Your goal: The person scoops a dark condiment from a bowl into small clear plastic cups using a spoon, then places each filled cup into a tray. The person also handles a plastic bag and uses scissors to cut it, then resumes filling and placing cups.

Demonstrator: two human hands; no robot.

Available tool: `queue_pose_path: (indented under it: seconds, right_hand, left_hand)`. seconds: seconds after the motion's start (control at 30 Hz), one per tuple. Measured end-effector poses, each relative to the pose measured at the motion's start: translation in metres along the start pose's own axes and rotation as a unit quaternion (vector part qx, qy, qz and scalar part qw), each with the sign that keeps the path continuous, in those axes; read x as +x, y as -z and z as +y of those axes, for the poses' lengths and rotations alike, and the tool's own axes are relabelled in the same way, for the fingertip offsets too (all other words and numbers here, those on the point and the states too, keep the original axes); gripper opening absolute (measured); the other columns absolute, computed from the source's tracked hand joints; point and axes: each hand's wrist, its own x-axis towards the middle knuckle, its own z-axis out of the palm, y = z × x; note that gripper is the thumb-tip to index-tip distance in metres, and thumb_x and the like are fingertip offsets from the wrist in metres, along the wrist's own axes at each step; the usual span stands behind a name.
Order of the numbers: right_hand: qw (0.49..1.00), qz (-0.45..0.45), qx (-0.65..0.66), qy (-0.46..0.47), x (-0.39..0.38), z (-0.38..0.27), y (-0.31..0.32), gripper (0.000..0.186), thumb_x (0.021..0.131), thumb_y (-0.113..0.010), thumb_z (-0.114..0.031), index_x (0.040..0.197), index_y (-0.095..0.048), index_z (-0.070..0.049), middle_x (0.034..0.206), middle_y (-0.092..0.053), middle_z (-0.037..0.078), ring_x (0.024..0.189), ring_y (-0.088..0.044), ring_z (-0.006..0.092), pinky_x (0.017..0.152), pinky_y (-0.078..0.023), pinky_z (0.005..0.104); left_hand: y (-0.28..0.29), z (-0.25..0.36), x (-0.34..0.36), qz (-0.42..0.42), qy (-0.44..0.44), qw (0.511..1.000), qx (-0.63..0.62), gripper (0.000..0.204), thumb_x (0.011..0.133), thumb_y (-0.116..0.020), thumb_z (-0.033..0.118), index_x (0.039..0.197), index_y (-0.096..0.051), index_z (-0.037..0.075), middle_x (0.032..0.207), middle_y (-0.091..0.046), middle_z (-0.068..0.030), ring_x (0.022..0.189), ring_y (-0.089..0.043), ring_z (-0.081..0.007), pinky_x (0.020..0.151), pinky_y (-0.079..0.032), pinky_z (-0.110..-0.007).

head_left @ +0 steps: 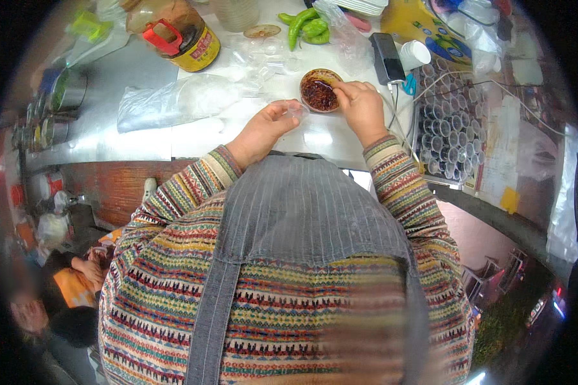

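My left hand (277,122) holds a small clear plastic cup (296,111) over the white counter (263,138), left of a small bowl (316,94) of dark red chili oil with flakes. My right hand (356,106) has thumb and fingers closed at the bowl's right rim; what is pinched there is too small to make out. Above and left of the bowl lie loose clear plastic pieces (263,64). A clear plastic bag (199,96) lies flat to the left.
Behind stand a red-handled jar (196,54), green peppers (308,29), a black power bank (385,61) with cables and paper cups (416,54). Clear cups (446,128) fill the right side; metal pots (64,96) stand left. Other people (83,269) sit at the lower left.
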Motion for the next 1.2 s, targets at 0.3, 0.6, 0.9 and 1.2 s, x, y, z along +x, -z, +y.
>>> queue_pose_path:
  seconds: [0.3, 0.6, 0.9, 1.2]
  right_hand:
    - [0.973, -0.026, 0.116, -0.199, -0.006, -0.018, -0.016, 0.017, 0.08, -0.061, -0.022, 0.088, -0.069, -0.009, 0.08, -0.066, 0.013, 0.071, -0.063, 0.0266, 0.066, -0.049, 0.0335]
    - [0.91, -0.041, 0.251, -0.328, -0.004, -0.016, -0.017, 0.021, 0.086, -0.059, -0.014, 0.099, -0.064, 0.002, 0.084, -0.067, 0.007, 0.073, -0.06, 0.0096, 0.067, -0.048, 0.0217]
    - [0.85, -0.03, 0.382, -0.361, -0.004, -0.007, -0.011, 0.022, 0.086, -0.059, -0.015, 0.101, -0.063, 0.002, 0.084, -0.064, 0.005, 0.077, -0.057, 0.0079, 0.072, -0.044, 0.0196]
    - [0.86, 0.033, 0.356, -0.365, -0.003, -0.003, 0.006, 0.024, 0.084, -0.061, -0.016, 0.098, -0.063, 0.003, 0.084, -0.066, 0.005, 0.075, -0.058, 0.0087, 0.07, -0.044, 0.0199]
  left_hand:
    - [0.015, 0.001, 0.013, -0.07, -0.005, 0.996, -0.047, 0.035, 0.087, -0.057, 0.009, 0.12, -0.047, 0.003, 0.117, -0.052, -0.0062, 0.11, -0.046, -0.0152, 0.098, -0.035, -0.031]
    - [0.022, 0.005, 0.017, -0.088, 0.01, 0.995, -0.044, 0.037, 0.086, -0.057, 0.008, 0.121, -0.046, 0.001, 0.118, -0.052, -0.0067, 0.109, -0.048, -0.0148, 0.097, -0.036, -0.03]
    - [0.021, 0.01, 0.014, -0.047, 0.008, 0.999, -0.012, 0.037, 0.085, -0.056, 0.004, 0.121, -0.046, 0.001, 0.114, -0.053, -0.0058, 0.106, -0.049, -0.014, 0.095, -0.037, -0.028]
    - [0.021, 0.014, 0.024, 0.121, -0.125, 0.955, 0.24, 0.037, 0.079, -0.068, 0.013, 0.113, -0.056, 0.006, 0.11, -0.055, -0.0073, 0.1, -0.053, -0.0153, 0.083, -0.044, -0.028]
